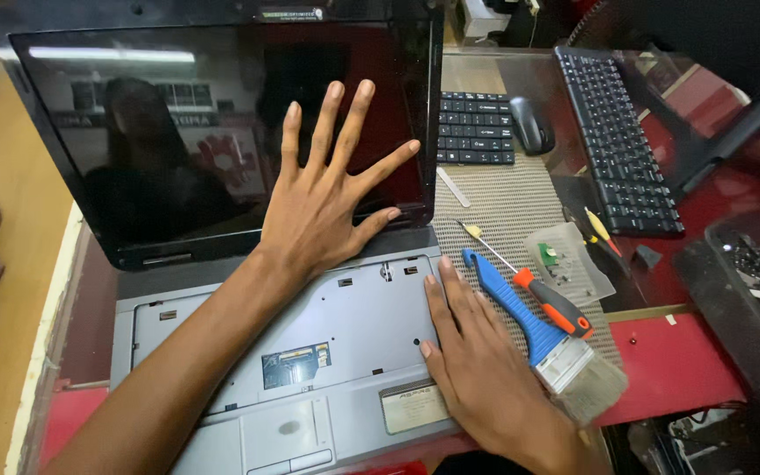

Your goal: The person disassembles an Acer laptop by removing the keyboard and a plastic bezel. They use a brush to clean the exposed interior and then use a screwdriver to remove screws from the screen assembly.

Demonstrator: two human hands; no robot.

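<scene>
An open grey laptop (248,413) with its keyboard removed lies in front of me, showing the bare metal tray and a small circuit patch. Its dark screen (160,149) is off. My left hand (327,193) is spread wide, fingers apart, with the palm pressed flat against the lower right part of the screen. My right hand (477,361) rests flat on the right edge of the laptop base, fingers together and holding nothing. Just right of that hand lies a paintbrush (534,334) with a blue handle.
A screwdriver (538,290) with an orange and grey handle lies on a woven mat (512,198). A clear plastic tray (565,259) of small parts, a loose laptop keyboard (477,127), a mouse (531,125) and a black keyboard (617,141) sit to the right.
</scene>
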